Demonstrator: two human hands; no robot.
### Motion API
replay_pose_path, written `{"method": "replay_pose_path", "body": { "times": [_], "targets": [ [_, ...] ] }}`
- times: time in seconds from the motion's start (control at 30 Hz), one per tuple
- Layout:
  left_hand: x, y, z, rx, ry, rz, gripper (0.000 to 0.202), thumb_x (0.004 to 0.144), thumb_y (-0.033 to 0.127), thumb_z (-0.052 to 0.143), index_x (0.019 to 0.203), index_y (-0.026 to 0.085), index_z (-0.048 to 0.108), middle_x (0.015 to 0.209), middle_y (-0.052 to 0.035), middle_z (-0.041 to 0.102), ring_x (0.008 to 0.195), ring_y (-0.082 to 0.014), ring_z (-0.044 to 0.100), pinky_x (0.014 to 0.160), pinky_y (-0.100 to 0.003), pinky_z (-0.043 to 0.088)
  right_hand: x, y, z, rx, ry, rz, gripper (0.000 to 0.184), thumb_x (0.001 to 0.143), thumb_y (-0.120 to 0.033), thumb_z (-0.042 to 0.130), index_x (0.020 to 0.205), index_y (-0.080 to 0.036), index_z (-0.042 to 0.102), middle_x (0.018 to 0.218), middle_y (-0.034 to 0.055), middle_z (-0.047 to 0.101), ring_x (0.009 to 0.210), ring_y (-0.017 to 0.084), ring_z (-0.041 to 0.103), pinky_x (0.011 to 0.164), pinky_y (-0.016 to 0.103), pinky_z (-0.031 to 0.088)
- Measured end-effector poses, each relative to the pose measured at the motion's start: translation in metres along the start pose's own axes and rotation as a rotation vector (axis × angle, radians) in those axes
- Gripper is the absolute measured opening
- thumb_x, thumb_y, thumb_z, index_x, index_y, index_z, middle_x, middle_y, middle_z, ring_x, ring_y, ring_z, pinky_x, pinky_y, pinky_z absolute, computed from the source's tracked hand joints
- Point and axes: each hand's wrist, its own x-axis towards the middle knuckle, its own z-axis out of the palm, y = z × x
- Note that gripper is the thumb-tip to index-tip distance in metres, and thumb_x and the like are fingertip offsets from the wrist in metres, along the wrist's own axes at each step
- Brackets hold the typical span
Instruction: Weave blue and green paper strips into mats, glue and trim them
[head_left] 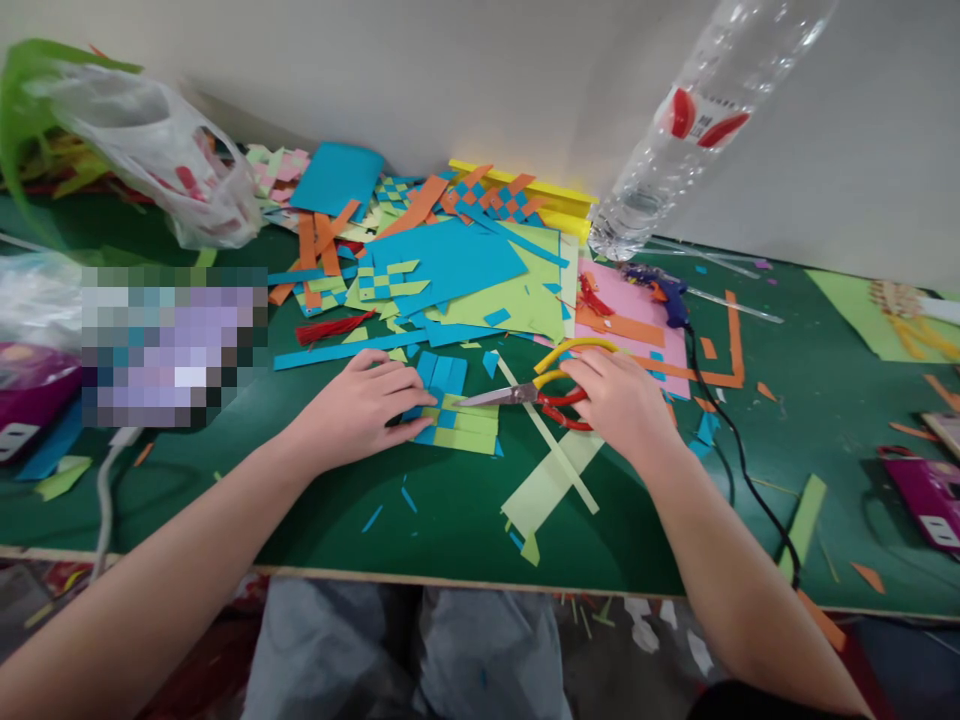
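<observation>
My left hand (360, 410) grips the left edge of a small piece of blue and light green woven paper (469, 425), thumb and fingers closed on it. Its blue strips point away from me and its green strips point right. In my right hand (619, 400) is a pair of scissors (517, 396) with red and yellow handles. Their blades look closed together, and the tip points left over the woven paper. A thin pale strip (574, 475) crosses under the scissors, lying over a wider pale green strip (544, 490).
Behind my hands lie blue paper sheets (457, 262), orange strips and woven pieces. A clear bottle (675, 150) stands back right, near a blue glue gun (671, 300) with a black cord. A blurred phone (176, 350) and a plastic bag (172, 160) are at left.
</observation>
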Motion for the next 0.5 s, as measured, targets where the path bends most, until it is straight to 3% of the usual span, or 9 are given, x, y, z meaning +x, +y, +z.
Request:
{"method": "replay_pose_path", "body": {
  "times": [0.13,0.37,0.5],
  "targets": [
    [0.001,0.001,-0.001,-0.003,0.002,0.002,0.015,0.091,0.029,0.056,0.096,0.020,0.066,0.091,-0.0027,0.068,0.081,-0.0167,0.064,0.087,-0.038,0.040,-0.002,0.007,-0.004,-0.026,0.005,-0.019,0.029,0.076,-0.004,0.051,0.098,-0.014,0.066,0.096,0.0113,0.067,0.092,0.026,0.062,0.079,0.039,0.050],
    [0.001,0.001,-0.001,-0.021,-0.005,-0.008,0.015,0.091,0.029,0.055,0.096,0.021,0.066,0.091,-0.0028,0.069,0.082,-0.0168,0.064,0.087,-0.037,0.040,-0.007,0.015,-0.012,-0.012,-0.014,0.033,0.043,0.067,0.002,0.046,0.101,-0.016,0.066,0.100,0.0088,0.068,0.090,0.025,0.062,0.070,0.036,0.048],
    [0.001,0.001,0.000,-0.036,-0.012,-0.034,0.016,0.091,0.030,0.055,0.096,0.022,0.068,0.091,-0.0028,0.070,0.083,-0.0172,0.064,0.088,-0.037,0.041,-0.004,0.006,-0.012,0.001,0.057,-0.003,0.034,0.073,-0.001,0.048,0.100,-0.014,0.066,0.096,0.0109,0.068,0.092,0.026,0.062,0.075,0.038,0.049]
  ]
}}
